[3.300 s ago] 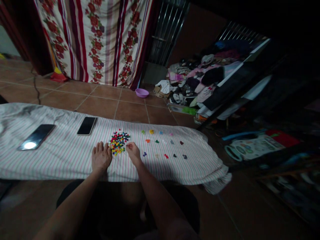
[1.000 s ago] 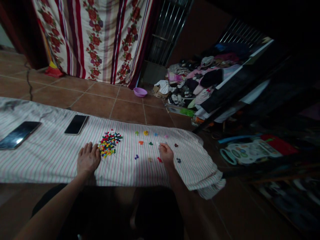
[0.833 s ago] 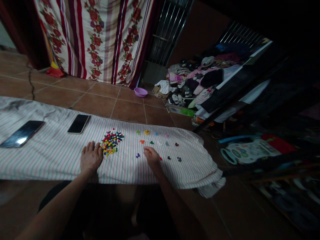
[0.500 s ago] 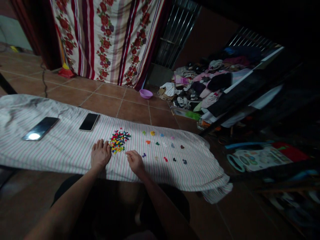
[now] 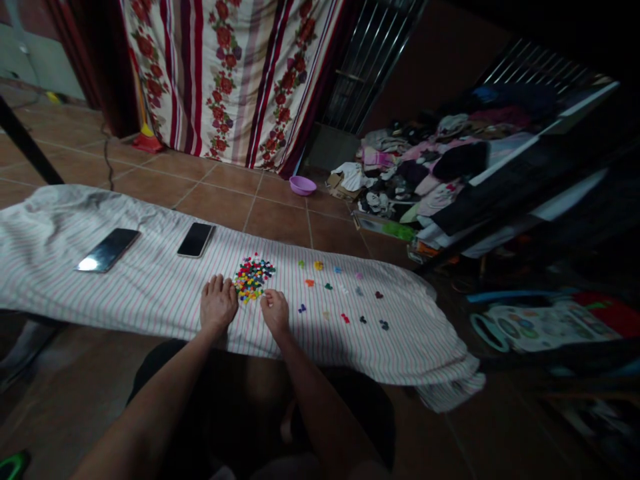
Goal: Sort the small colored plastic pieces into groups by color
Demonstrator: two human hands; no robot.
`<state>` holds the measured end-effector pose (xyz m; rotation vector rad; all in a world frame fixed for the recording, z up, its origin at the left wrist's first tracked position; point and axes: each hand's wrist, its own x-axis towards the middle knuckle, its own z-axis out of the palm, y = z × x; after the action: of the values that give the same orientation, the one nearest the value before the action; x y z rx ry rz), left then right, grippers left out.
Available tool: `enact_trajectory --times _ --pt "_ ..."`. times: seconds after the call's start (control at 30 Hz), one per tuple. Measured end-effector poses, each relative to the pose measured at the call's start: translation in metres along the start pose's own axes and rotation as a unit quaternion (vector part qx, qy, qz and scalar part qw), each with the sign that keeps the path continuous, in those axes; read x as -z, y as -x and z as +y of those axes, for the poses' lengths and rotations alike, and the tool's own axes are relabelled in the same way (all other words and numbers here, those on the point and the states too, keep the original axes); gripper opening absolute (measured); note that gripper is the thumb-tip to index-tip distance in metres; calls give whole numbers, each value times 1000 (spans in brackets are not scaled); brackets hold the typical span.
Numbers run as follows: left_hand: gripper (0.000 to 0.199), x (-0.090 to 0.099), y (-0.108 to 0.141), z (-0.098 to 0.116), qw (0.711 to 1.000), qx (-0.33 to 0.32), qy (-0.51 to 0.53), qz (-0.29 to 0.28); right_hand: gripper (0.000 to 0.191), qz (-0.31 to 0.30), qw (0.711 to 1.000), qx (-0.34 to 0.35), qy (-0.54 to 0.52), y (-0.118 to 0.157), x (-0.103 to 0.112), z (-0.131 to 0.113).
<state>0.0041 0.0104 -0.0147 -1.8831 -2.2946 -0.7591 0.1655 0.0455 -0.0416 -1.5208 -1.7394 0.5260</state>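
Note:
A heap of tiny multicoloured pieces (image 5: 253, 272), like beads or small blocks, lies on a striped cloth (image 5: 165, 300). At the heap's left edge my left hand (image 5: 219, 305) rests flat, its fingers stretched out. By the lower right edge is my right hand (image 5: 276, 313), fingers curled with the tips together; whatever they pinch is too small or hidden to make out. To its right, small same-coloured clusters lie spaced in rows, among them an orange cluster (image 5: 310, 283), a purple cluster (image 5: 302, 308), a red cluster (image 5: 345, 319) and a yellow cluster (image 5: 319, 265).
Left of the heap lie a smaller phone (image 5: 197, 240) and a larger dark device (image 5: 109, 251) reflecting light. Beyond the cloth, a purple basin (image 5: 303, 186) and a red dustpan (image 5: 148, 143) stand on the tiled floor. Clothes (image 5: 425, 167) are piled at the back right.
The view has shifted, so everything sits farther right. My right hand has drawn closer to the heap and its fingers have curled in more. My left hand keeps its place beside the heap.

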Motion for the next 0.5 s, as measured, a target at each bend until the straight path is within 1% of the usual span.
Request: enact_trajectory --times 0.3,0.5 --pt "46 -3 0 -1 1000 3 0 2 18 13 1000 -3 13 8 -1 -8" --pt "46 -2 1 -1 999 -14 -33 8 18 -2 999 -8 47 12 1 -13"
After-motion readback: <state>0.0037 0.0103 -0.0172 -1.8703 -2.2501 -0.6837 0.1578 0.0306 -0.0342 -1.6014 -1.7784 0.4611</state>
